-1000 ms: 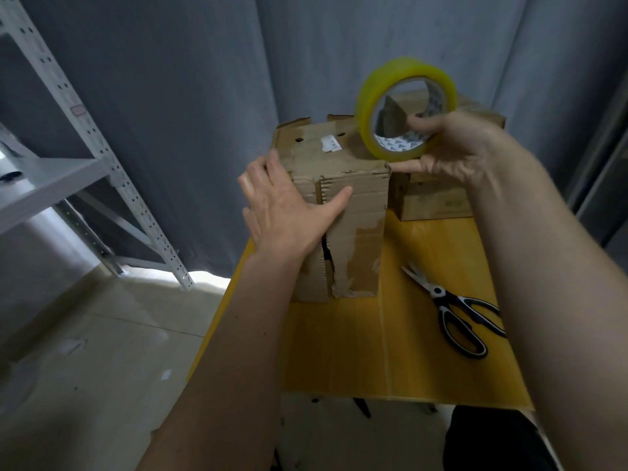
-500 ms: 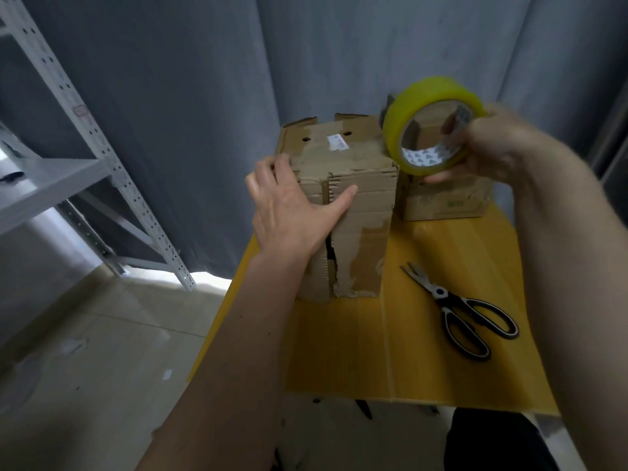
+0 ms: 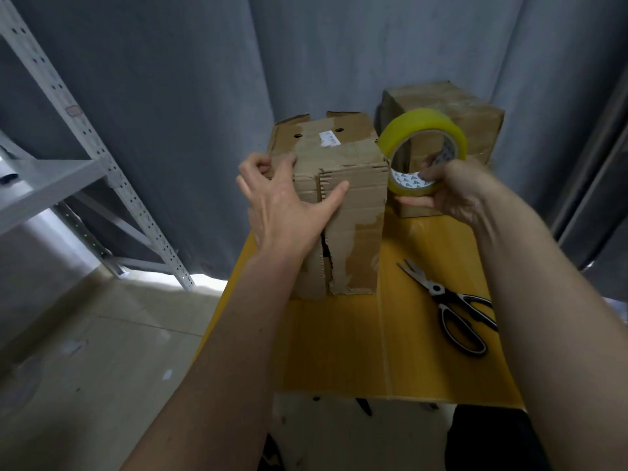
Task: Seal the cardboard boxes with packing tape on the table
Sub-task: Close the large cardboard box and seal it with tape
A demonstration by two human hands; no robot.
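A grey curtain (image 3: 204, 96) hangs across the far side; a grey metal shelf rack (image 3: 68, 130) stands left on pale floor (image 3: 85, 351).

My left hand (image 3: 289, 209) covers the top of the near box's (image 3: 343, 212) torn seam. The far box (image 3: 472, 117), at one o'clock, sits half behind the tape roll (image 3: 423, 151). My right forearm hides one scissors (image 3: 452, 311) handle.
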